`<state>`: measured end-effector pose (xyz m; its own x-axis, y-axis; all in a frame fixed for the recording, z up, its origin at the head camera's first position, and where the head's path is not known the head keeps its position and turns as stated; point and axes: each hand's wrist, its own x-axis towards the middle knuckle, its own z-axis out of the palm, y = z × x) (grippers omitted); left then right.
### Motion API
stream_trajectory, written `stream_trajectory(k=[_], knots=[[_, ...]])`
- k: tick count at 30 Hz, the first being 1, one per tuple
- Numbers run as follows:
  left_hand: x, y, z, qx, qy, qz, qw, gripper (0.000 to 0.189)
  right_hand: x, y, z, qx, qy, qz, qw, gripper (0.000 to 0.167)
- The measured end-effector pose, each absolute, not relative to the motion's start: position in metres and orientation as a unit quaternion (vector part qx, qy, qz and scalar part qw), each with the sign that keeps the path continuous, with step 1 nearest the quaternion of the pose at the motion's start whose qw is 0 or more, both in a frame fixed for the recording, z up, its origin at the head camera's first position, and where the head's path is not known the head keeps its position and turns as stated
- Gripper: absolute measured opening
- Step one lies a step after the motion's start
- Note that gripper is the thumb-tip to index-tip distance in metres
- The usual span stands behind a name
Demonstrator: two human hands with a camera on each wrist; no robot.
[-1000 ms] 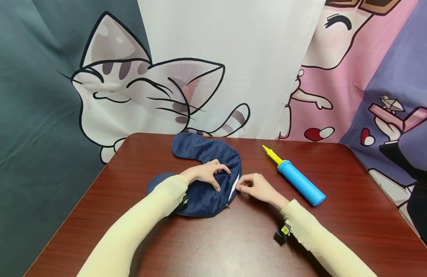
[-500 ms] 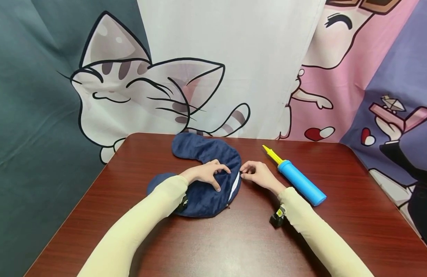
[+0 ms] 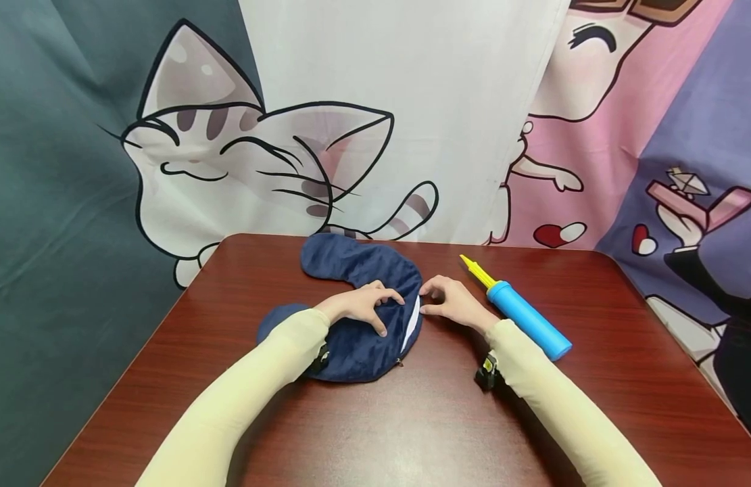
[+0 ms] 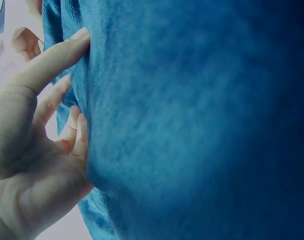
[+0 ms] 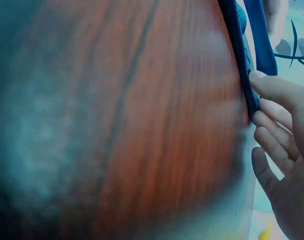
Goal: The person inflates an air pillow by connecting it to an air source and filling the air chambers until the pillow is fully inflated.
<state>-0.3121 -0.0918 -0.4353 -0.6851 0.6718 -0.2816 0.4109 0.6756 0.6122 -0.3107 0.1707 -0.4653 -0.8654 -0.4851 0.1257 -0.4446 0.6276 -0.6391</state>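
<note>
A navy plush U-shaped neck pillow [image 3: 351, 352] lies on the table, its open side facing left. Along its right edge a zipper gapes, showing white inside [image 3: 412, 323]; the zipper pull [image 3: 399, 362] sits at the lower end of the gap. My left hand [image 3: 359, 304] rests on the plush with thumb and fingers spread, and in the left wrist view the fingertips [image 4: 82, 34] lie against the fabric. At the upper end of the gap my right hand [image 3: 457, 302] pinches the zippered edge [image 5: 247, 75] between thumb and fingers.
Right of the pillow a blue hand pump [image 3: 529, 320] with a yellow nozzle [image 3: 477, 271] lies at a slant, close to my right forearm. The reddish-brown table [image 3: 363, 439] ends at a cartoon-print cloth [image 3: 460, 122] behind it.
My right hand has moved up along the zippered edge, away from the zipper pull, and its thumb and forefinger are now slightly farther apart. The left hand stays in place on the pillow.
</note>
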Motion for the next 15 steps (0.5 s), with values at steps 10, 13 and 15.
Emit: stream_trajectory(k=[10, 13, 15], knots=[[-0.313, -0.0922, -0.4366, 0.302, 0.882, 0.257, 0.256, 0.073, -0.3136, 0.1678, -0.4625, -0.282, 0.905, -0.319, 0.028, 0.038], [-0.3128, -0.0919, -0.437, 0.3, 0.882, 0.258, 0.256, 0.073, -0.3148, 0.168, -0.4603, -0.261, 0.909, -0.32, 0.051, 0.038], [-0.3124, -0.0913, -0.4368, 0.297, 0.882, 0.261, 0.256, 0.073, -0.3154, 0.1688, -0.4589, -0.249, 0.91, -0.326, 0.062, 0.039]])
